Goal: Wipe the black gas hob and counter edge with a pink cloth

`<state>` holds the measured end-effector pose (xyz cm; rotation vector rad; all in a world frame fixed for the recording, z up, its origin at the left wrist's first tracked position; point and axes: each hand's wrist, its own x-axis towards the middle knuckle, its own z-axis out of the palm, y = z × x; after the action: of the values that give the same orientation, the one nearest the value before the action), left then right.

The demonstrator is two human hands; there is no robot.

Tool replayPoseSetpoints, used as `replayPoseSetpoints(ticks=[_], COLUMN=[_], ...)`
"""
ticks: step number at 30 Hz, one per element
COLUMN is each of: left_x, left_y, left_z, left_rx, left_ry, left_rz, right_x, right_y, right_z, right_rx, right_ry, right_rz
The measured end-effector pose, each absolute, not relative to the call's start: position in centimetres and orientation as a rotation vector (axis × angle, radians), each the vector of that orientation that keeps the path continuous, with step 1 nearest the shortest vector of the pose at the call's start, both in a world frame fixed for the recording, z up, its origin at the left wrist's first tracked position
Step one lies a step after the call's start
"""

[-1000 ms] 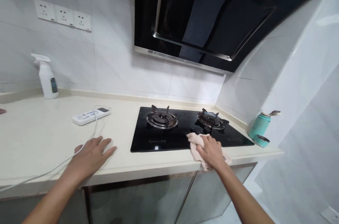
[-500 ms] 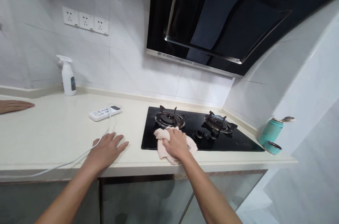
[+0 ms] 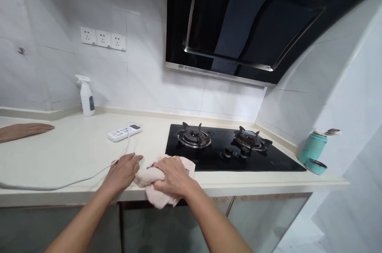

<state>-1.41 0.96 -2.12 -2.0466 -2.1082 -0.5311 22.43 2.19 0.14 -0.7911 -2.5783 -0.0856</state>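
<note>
My right hand (image 3: 172, 174) is closed over a pale pink cloth (image 3: 158, 196), pressing it on the counter at the front left corner of the gas stove (image 3: 205, 160). Part of the cloth hangs over the counter's front edge. My left hand (image 3: 123, 171) rests on the counter just left of the cloth, holding nothing, fingers slightly bent and a little apart. A thin white cable (image 3: 89, 179) passes by this hand; whether they touch I cannot tell. Behind it lies a white remote-like device (image 3: 123, 132) with a dark end.
A white spray bottle (image 3: 86, 99) stands by the back wall. Another person's hand (image 3: 32, 128) lies flat on the counter (image 3: 71, 145) at the left. A black range hood (image 3: 238, 26) overhangs the stove. At the right are a turquoise canister (image 3: 313, 147) and a small turquoise bowl (image 3: 316, 167).
My right hand has moved the cloth left and toward me, off the stove onto the counter edge. My left hand's fingers are less spread. The camera view has shifted slightly.
</note>
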Motion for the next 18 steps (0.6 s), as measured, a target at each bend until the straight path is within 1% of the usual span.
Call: replayPoseSetpoints(ticks=[3,5,10,12,15,18], left_x=[-1.1,-0.9,-0.6,-0.4,0.0,0.4], left_y=[0.7,0.6,0.6,0.5,0.2,-0.1], left_z=[-1.7,-1.5,-1.4,-1.3,-1.0,-0.8], left_rx=[-2.026,-2.028,-2.028,-2.037,-2.041,-2.022], left_ry=[-2.148,-2.166,-2.176,-2.164,-2.166,-2.172], left_rz=[-0.51,-0.494,-0.511,-0.498,-0.468,-0.468], right_x=[25.7,28.5,36.8,39.2,40.1,37.6], right_y=[0.8,0.5,1.4,2.0,3.0,4.3], right_z=[-0.8,-1.3,-1.7,-1.3,0.3,2.8], right_rx=[-0.728,-0.766,-1.141,-1.257,-1.314,-1.212], right_ry=[-2.529,-2.475,-2.219,-2.077,-1.768,-1.561], right_rz=[-0.047,-0.01,0.065,0.198,0.403,0.407])
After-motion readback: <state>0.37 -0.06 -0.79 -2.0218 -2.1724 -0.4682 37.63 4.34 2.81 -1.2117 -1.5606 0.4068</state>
